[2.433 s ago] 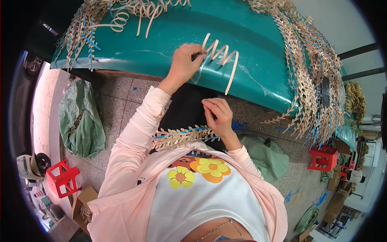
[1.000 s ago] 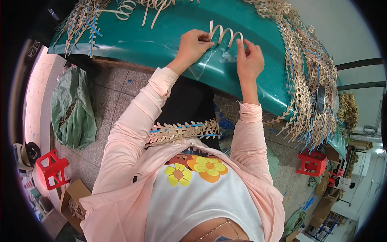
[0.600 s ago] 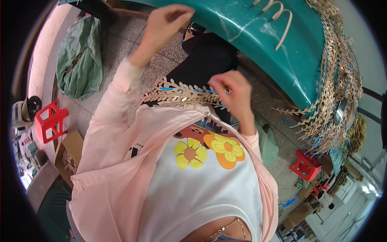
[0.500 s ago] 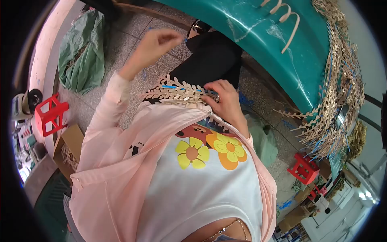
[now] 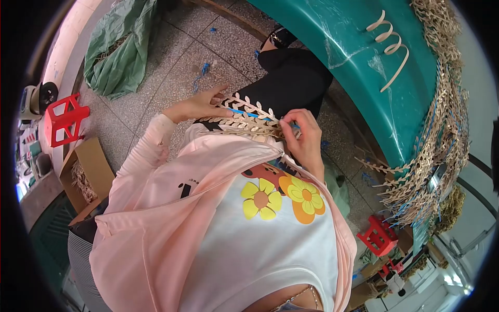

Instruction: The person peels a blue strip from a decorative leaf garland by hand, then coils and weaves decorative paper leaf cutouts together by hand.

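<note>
Strips (image 5: 248,122): leafy, across lap (image 5: 293,80)
Right hand (image 5: 304,134): grip pinching strips
Left hand (image 5: 196,107): at strips; grip, can't tell

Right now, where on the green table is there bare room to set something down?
The larger bare patch on the green table lies between the coiled strip and the leafy bundle at right; a smaller one, left of the strip, above the clear film. Crowded: under the bundle, and around the leafy strips, where left hand and right hand touch them.
</note>
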The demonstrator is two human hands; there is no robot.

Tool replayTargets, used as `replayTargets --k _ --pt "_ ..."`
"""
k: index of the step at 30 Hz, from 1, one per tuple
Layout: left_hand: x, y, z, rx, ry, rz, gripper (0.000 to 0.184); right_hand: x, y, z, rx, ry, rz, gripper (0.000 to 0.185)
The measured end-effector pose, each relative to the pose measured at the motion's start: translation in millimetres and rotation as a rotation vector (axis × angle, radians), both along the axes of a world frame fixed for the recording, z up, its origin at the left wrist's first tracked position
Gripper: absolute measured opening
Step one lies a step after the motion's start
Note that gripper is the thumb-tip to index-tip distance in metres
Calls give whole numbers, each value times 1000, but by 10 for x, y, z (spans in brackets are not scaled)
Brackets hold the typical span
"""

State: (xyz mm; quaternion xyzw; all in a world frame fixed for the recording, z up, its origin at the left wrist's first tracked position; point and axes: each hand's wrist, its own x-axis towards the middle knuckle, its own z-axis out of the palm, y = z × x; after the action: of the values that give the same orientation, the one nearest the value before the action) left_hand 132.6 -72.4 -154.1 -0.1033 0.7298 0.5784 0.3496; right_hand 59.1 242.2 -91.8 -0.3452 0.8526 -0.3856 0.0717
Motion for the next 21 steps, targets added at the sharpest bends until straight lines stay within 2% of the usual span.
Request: replayTargets --k 2,5,7,9,10,11,13,14,18,19,21 --pt "111 -9 -73 -31 36 43 116 45 36 -23 -284 -317 -125 10" --pt "221 63 -139 -74 112 80 109 114 207 60 -411 -557 -342 8" --pt "280 85 -167 -91 148 79 104 54 294 184 -549 -360 -491 5" --pt "291 119 -176 -161 271 6 88 -38 526 232 -638 -371 -570 5" --pt "283 147 -157 -153 274 -5 88 -58 626 241 -621 -402 -561 6" --pt "268 164 -122 -242 430 38 80 -61 697 230 -607 -430 -554 7" --pt "173 272 110 -357 672 185 65 1 638 103 -666 -571 -579 7" --pt "92 351 276 -344 676 171 65 48 594 -101 -782 -648 -576 7" --pt "-226 761 1009 -345 979 224 60 394 119 -618 -798 -791 -627 7" --pt "-286 849 1146 -396 1102 223 59 408 29 -623 -784 -789 -608 8" --pt "-339 920 1279 -387 1121 186 57 372 -72 -547 -807 -767 -605 11"
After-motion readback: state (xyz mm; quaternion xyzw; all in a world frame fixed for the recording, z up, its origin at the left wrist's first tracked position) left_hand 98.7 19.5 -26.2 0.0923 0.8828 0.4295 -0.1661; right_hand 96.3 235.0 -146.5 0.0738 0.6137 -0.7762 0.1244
